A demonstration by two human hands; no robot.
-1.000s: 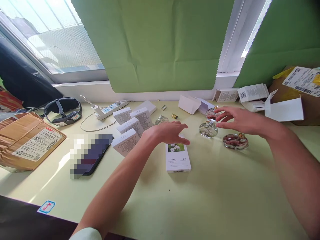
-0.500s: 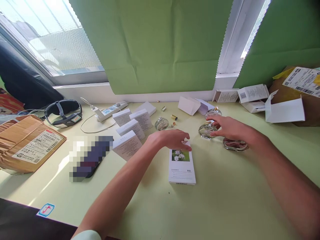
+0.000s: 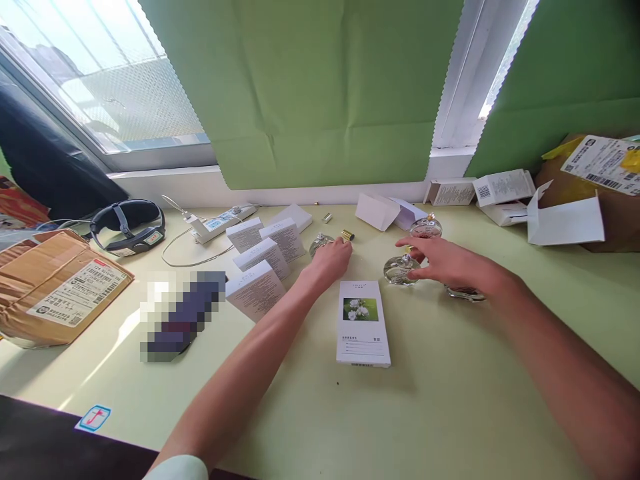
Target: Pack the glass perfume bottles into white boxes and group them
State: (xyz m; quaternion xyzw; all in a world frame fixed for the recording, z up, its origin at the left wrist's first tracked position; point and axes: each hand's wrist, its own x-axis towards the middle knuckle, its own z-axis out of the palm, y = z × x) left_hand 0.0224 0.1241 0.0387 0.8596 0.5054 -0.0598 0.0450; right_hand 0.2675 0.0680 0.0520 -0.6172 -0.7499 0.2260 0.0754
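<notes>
My right hand has its thumb and fingers closed around a round glass perfume bottle with a gold neck, low over the table. Behind it stands another perfume bottle, and a third glass bottle lies partly under my right wrist. My left hand reaches down to the table with its fingers pinched together; what is between them is hidden. Just beyond those fingertips lies a gold cap. Another glass bottle is partly covered by my left hand. A white box with a flower picture lies between my arms.
Several white boxes stand left of centre, near a power strip. A pixelated dark object, a cardboard parcel and a headset are at left. Opened cartons and another parcel sit at right.
My left hand has moved forward from above the flower box to beside the gold cap, and its fingers have closed. My right hand has shifted the perfume bottle to the left and slightly nearer.
</notes>
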